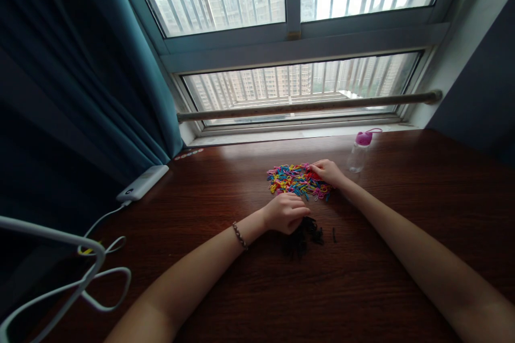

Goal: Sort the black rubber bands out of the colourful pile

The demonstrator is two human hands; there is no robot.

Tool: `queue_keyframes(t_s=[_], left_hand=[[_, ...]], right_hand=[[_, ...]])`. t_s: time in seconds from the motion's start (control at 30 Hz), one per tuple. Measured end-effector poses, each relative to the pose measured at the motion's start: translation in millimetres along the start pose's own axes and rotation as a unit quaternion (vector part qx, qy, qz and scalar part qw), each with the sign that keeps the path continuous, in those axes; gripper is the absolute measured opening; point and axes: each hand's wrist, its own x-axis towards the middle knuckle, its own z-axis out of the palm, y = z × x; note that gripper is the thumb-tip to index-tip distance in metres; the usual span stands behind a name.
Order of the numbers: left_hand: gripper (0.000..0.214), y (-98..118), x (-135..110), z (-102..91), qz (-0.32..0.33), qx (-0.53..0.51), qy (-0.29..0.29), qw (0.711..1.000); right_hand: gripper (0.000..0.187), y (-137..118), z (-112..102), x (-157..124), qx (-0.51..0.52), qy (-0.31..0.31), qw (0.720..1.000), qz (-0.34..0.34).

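Observation:
A heap of small, thin looped pieces [295, 179] in pink, blue, yellow and red lies on the brown table. My right hand [328, 172] reaches its upper right edge, fingertips pinched together at the pieces. Closer to me is a pile of small black pieces [298, 241], too dark to name. Over its upper edge rests my left hand [286, 213], fingers curled and closed, between the two heaps. What either hand holds, if anything, is too small or hidden. One separate black piece [333, 234] lies right of the dark pile.
A clear bottle with a pink lid [359, 155] stands behind my right hand. At left, a white power strip [142, 183] with a cable lies by the blue curtain [132, 64]. A white curved bar [52, 229] crosses the lower left. The window sill [306, 133] borders the table's far edge.

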Motion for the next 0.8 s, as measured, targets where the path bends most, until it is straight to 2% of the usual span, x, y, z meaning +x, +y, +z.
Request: queue_keyframes(t_s=[0.1,0.17,0.33,0.53,0.63,0.8], left_hand=[[0.022,-1,-2,0.3,-0.022,0.015,-0.020,0.999],[0.022,-3,-4,0.4,-0.041,0.017,-0.011,0.999],[0.020,-10,-6,-0.2,-0.120,0.009,0.074,0.990],[0.014,-21,-5,-3.9,-0.225,0.011,0.182,0.957],[0.013,-35,-2,-6.5,-0.256,0.039,0.179,0.949],[0.010,-70,17,-4.5,-0.267,0.071,0.122,0.953]], right_hand=[[0.035,-2,-1,1,0.000,0.005,1.000,-0.002],[0.037,-3,-3,1,0.002,0.009,1.000,-0.003],[0.038,-4,-4,-1,-0.007,-0.016,1.000,-0.008],[0.036,-3,-2,1,-0.013,-0.017,1.000,-0.006],[0.037,-3,-3,1,-0.012,-0.015,1.000,-0.004],[0.033,-5,-1,-1,-0.005,-0.024,1.000,-0.016]])
